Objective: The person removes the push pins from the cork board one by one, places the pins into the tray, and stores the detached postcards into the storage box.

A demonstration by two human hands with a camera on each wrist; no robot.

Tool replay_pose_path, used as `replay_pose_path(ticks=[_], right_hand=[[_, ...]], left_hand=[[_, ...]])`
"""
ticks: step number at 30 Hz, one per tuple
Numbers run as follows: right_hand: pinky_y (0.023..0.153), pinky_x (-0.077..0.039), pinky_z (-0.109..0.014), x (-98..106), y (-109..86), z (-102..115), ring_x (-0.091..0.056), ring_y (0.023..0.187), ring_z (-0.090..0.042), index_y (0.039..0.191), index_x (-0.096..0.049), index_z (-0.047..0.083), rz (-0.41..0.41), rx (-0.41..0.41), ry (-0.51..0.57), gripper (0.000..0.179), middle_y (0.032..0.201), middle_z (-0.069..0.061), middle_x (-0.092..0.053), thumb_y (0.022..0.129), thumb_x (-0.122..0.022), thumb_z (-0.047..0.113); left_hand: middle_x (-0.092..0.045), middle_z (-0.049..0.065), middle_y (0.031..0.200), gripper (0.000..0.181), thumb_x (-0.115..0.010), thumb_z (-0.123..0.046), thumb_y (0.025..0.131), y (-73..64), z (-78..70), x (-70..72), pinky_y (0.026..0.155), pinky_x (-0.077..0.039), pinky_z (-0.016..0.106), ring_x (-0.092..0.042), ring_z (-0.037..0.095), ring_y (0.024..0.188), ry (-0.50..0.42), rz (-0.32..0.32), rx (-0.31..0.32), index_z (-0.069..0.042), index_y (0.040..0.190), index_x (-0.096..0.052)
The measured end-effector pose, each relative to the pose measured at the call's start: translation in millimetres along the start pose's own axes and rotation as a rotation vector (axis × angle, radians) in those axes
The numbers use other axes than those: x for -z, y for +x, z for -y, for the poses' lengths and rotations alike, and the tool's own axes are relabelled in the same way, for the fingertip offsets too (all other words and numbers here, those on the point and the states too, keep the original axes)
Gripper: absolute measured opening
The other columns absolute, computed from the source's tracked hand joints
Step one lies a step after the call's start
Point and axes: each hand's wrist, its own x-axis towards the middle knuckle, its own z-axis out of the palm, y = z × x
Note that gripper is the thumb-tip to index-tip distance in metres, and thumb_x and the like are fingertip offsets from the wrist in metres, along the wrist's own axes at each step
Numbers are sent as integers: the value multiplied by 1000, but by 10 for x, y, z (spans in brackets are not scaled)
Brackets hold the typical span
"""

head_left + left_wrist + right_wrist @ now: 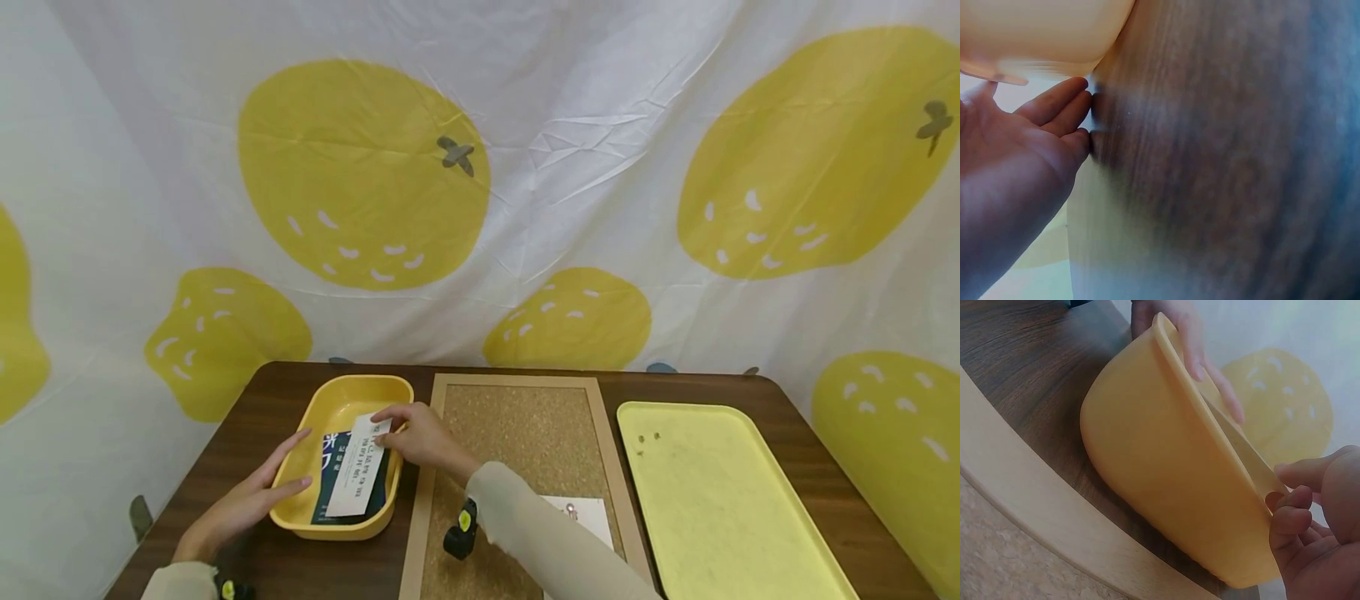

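Note:
My right hand (423, 435) pinches the upper end of a white paper slip (357, 479) with dark printed characters, thumb and fingertips at its top edge. The slip slants over a dark green printed sheet (328, 467) inside a yellow plastic tub (341, 532). In the right wrist view, the fingertips of the right hand (1316, 531) are right at the tub's rim. My left hand (243, 504) is at the tub's left side, thumb and index finger extended over the rim. The left wrist view shows other fingers of the left hand (1035, 137) stretched along the tub's outer wall.
A wood-framed cork board (517, 425) lies right of the tub, with a white paper (596, 521) and a small metal piece on it, partly behind my right sleeve. Farther right is a yellow tray (727, 500) with several small brass-coloured pieces. A fruit-print curtain (555, 200) hangs behind.

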Motion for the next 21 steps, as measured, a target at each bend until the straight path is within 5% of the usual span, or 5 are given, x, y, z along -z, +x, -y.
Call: replay_pose_path(ticks=[21], right_hand=[[59,-49,-22,58,1,-12,-54,74,-13,115,-75,14,-18,-23,4,25,88,2,-62,90,-73,15]], left_hand=[[5,17,166,84,-60,-45,96,2,-9,0,112,-5,71,-6,46,148,-11,10,15,-36,159,-6]])
